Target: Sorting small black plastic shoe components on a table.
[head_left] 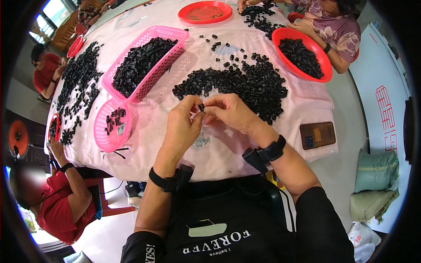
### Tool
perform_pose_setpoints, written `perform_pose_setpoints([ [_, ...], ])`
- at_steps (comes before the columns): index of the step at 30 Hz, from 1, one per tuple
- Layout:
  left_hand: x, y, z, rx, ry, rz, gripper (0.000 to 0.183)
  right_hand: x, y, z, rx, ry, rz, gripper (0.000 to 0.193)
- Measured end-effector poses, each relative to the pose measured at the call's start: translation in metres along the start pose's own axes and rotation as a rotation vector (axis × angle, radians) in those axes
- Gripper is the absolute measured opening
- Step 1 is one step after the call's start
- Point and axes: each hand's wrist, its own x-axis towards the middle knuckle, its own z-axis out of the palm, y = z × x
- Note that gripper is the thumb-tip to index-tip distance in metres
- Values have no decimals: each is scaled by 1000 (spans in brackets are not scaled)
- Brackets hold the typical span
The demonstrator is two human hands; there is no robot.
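Between the fingertips of both hands is a small black plastic piece, held just above the table. My left hand pinches it from one side, thumb and forefinger closed. From the other side my right hand closes its fingertips on the same piece, whose far details are hidden by the fingers. Right beyond my hands spreads a large heap of small black plastic pieces. To the left, a round pink basket holds a few black pieces, and a long pink basket behind it is heaped with more.
A phone lies at the right table edge, near a red bowl of black parts. At the back is a red tray. Co-workers sit along the left side and at the far right. Sacks stand on the right-hand floor.
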Motion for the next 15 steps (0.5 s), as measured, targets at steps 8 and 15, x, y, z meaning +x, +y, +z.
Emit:
perform_pose_setpoints([
  [8, -1, 0, 0, 17, 61, 113, 23, 10, 6, 0, -9, 8, -31, 10],
  [15, 4, -36, -24, -105, 119, -167, 12, 1, 1, -6, 164, 79, 28, 10],
])
